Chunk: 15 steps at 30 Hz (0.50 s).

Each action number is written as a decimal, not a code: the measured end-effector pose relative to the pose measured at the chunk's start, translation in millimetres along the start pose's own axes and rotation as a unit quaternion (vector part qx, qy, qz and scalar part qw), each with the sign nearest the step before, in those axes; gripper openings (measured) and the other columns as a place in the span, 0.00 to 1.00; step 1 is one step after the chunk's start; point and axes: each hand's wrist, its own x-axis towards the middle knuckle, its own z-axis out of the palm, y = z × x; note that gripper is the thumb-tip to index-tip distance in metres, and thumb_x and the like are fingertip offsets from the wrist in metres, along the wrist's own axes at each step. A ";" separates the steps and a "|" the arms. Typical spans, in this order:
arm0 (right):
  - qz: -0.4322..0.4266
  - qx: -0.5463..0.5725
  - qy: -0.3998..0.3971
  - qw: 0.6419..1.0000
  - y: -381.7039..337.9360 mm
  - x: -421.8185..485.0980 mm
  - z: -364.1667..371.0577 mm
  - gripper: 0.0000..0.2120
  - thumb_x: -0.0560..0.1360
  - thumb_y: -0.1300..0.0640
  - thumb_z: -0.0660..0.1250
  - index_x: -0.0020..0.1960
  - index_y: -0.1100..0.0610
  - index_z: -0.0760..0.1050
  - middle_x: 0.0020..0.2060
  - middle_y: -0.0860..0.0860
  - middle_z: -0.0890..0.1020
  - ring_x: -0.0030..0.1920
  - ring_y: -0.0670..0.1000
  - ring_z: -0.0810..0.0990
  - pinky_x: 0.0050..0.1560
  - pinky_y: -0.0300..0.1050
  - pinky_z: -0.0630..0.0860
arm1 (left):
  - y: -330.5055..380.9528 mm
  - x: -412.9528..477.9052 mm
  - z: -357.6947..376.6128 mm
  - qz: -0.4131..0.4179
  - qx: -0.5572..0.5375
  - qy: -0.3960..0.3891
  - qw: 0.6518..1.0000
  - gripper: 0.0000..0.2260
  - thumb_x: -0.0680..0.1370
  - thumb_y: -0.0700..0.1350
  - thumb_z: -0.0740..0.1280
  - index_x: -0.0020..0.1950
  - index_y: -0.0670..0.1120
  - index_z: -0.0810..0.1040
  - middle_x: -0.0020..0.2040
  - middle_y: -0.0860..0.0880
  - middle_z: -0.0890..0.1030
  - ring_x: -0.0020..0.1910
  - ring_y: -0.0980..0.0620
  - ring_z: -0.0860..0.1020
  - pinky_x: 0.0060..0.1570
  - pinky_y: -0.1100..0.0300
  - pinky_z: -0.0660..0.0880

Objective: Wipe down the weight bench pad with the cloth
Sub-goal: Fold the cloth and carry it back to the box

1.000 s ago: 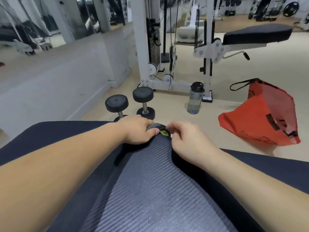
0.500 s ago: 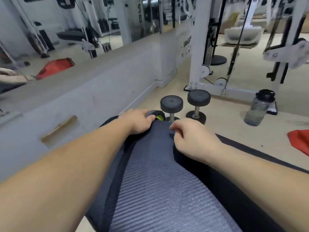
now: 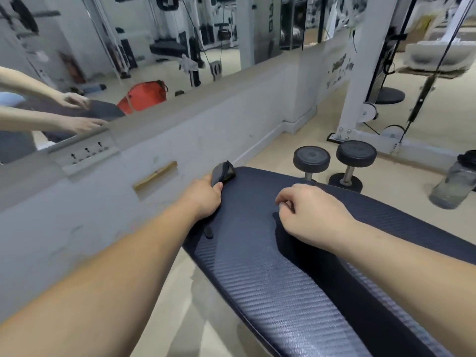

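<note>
Grey cloth (image 3: pixel 222 173) pinched in my left hand (image 3: pixel 206 199) at bench pad (image 3: pixel 278 274) edge may slip; right hand (image 3: pixel 311 217) curled, empty.

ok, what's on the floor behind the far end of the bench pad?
Two dumbbells stand on end just beyond the bench pad, with a water bottle to their right. The pad's edge covers the left dumbbell's lower head.

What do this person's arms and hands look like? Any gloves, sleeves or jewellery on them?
Both forearms are bare as far as the picture shows, with no sleeve in sight. The left hand and the right hand wear no gloves, and no watch, wristband or ring is visible on either.
</note>
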 end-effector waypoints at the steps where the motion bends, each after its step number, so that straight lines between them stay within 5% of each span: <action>1: -0.002 0.002 -0.005 1.000 -3.5 -7.0 0.2 0.13 0.80 0.50 0.58 0.58 0.46 0.80 0.55 0.44 0.80 0.61 0.53 0.77 0.60 0.54 0.77 | -7.1 -11.6 -1.3 -0.009 0.019 0.008 1.000 0.25 0.82 0.58 0.52 0.77 0.47 0.64 0.72 0.38 0.72 0.70 0.36 0.71 0.69 0.46 0.69; 9: -0.006 0.010 -0.014 1.000 -10.3 -88.9 -14.9 0.13 0.81 0.51 0.58 0.58 0.45 0.80 0.55 0.43 0.80 0.59 0.51 0.78 0.57 0.51 0.78 | -31.8 -121.8 -11.7 -0.113 0.044 0.075 0.990 0.14 0.84 0.51 0.53 0.61 0.42 0.67 0.56 0.36 0.79 0.53 0.35 0.79 0.49 0.48 0.75; 13: 0.001 0.025 -0.018 1.000 -6.1 -140.6 -27.1 0.13 0.81 0.51 0.59 0.59 0.45 0.80 0.53 0.41 0.81 0.58 0.50 0.79 0.58 0.50 0.78 | 6.2 -195.6 -8.7 -0.177 -0.190 0.055 0.964 0.11 0.80 0.43 0.58 0.58 0.39 0.71 0.52 0.39 0.80 0.50 0.37 0.81 0.47 0.51 0.79; 15: 0.016 0.047 -0.016 0.999 0.2 -165.6 -35.2 0.13 0.80 0.52 0.59 0.57 0.44 0.81 0.47 0.39 0.81 0.54 0.50 0.80 0.56 0.50 0.79 | 33.1 -224.2 -7.9 -0.214 -0.326 0.019 0.920 0.07 0.77 0.36 0.58 0.52 0.40 0.73 0.45 0.41 0.80 0.38 0.41 0.81 0.32 0.50 0.82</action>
